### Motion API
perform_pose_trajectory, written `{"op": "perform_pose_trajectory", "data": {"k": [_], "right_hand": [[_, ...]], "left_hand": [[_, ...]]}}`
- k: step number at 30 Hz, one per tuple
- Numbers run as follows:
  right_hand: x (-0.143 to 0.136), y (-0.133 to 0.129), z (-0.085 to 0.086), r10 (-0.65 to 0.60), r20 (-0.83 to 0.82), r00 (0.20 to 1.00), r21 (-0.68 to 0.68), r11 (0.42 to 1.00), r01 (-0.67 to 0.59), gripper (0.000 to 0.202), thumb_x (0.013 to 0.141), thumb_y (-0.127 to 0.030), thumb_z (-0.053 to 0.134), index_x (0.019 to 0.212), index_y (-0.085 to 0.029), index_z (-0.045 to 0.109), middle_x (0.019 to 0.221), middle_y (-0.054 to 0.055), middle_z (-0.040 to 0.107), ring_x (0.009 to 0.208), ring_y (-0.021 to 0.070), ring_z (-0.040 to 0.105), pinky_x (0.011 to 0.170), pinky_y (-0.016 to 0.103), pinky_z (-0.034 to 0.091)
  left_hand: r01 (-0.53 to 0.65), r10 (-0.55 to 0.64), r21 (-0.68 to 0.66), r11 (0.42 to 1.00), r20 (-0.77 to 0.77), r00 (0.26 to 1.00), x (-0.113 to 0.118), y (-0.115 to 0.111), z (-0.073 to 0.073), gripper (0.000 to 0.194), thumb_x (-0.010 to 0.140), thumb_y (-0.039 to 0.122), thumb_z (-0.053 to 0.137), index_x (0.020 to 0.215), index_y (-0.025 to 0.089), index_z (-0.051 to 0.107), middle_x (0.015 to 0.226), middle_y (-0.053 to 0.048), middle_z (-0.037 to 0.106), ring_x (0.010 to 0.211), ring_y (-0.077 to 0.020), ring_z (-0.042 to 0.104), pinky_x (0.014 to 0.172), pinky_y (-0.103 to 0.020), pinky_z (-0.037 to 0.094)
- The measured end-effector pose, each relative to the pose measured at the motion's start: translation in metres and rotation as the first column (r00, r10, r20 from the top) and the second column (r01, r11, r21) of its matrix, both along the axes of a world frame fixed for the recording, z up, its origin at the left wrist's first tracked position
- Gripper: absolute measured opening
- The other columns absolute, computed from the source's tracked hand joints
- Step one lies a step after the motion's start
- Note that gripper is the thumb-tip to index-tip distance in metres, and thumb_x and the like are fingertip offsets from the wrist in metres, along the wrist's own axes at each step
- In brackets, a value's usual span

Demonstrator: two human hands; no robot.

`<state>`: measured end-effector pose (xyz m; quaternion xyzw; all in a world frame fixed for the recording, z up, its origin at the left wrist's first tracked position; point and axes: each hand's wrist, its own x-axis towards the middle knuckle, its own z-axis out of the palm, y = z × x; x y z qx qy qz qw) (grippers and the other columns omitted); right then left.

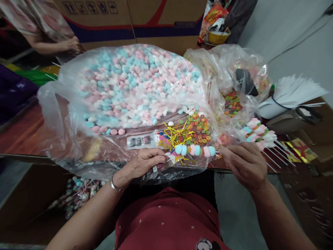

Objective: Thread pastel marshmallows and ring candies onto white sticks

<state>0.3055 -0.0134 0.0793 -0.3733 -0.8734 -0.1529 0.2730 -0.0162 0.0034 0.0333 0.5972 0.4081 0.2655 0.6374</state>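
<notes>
A skewer of pastel marshmallows point(197, 150) with small ring pieces between them lies level between my two hands. My right hand point(244, 165) pinches its stick at the right end. My left hand point(145, 162) has thumb and fingers closed on a clear printed wrapper point(174, 157), whose mouth is at the skewer's left tip. Just beyond are yellow twist ties point(179, 134) in a loose heap and a stack of flat printed wrappers point(142, 140). Colourful cereal rings point(199, 128) are piled behind the skewer. Beside my right hand rests a bunch of finished-looking marshmallow skewers point(260, 133).
A large clear bag of pink, blue and white marshmallows point(140, 80) spreads over the table. Bagged cereal rings point(232, 102) and a bundle of white sticks point(293, 92) stand at right. A carton point(156, 21) rises behind. Another person's hand point(74, 45) is at upper left. Below left, an open box point(23, 208) contains skewers.
</notes>
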Motion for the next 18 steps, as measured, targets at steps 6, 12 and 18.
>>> {"op": "perform_pose_trajectory", "data": {"k": [6, 12, 18], "right_hand": [[0.0025, -0.0039, 0.0035, 0.026, 0.023, 0.999, 0.029, 0.999, -0.027, 0.025, 0.088, -0.01, 0.058, 0.108, -0.025, 0.061, 0.082, 0.002, 0.07, 0.075, 0.017, 0.059, 0.065, 0.033, 0.039], [0.0074, -0.0036, 0.0009, 0.069, 0.04, 0.997, -0.01, 0.998, -0.069, 0.019, 0.09, -0.014, 0.057, 0.104, -0.026, 0.063, 0.081, 0.001, 0.071, 0.071, 0.0163, 0.056, 0.066, 0.033, 0.04], [0.0054, 0.0031, -0.0043, 0.16, 0.052, 0.986, -0.051, 0.986, -0.158, 0.014, 0.088, -0.015, 0.059, 0.1, -0.022, 0.063, 0.082, 0.0, 0.071, 0.071, 0.0152, 0.055, 0.065, 0.032, 0.039]], "left_hand": [[-0.026, 0.024, -0.056, 0.998, -0.035, 0.999, 0.0001, 0.0008, -0.0008, 0.033, 0.084, 0.039, 0.059, 0.064, 0.013, 0.062, 0.058, 0.001, 0.059, 0.054, -0.0078, 0.048, 0.056, -0.02, 0.038], [0.075, -0.079, -0.09, 0.993, -0.043, 0.996, -0.0014, 0.003, -0.0034, 0.035, 0.084, 0.043, 0.059, 0.065, 0.014, 0.061, 0.059, 0.001, 0.058, 0.055, -0.0085, 0.049, 0.056, -0.02, 0.039], [0.209, -0.213, -0.044, 0.977, -0.093, 0.973, 0.0018, 0.0069, 0.0007, 0.036, 0.084, 0.047, 0.059, 0.07, 0.014, 0.062, 0.058, 0.001, 0.058, 0.055, -0.0091, 0.049, 0.056, -0.02, 0.04]]}}
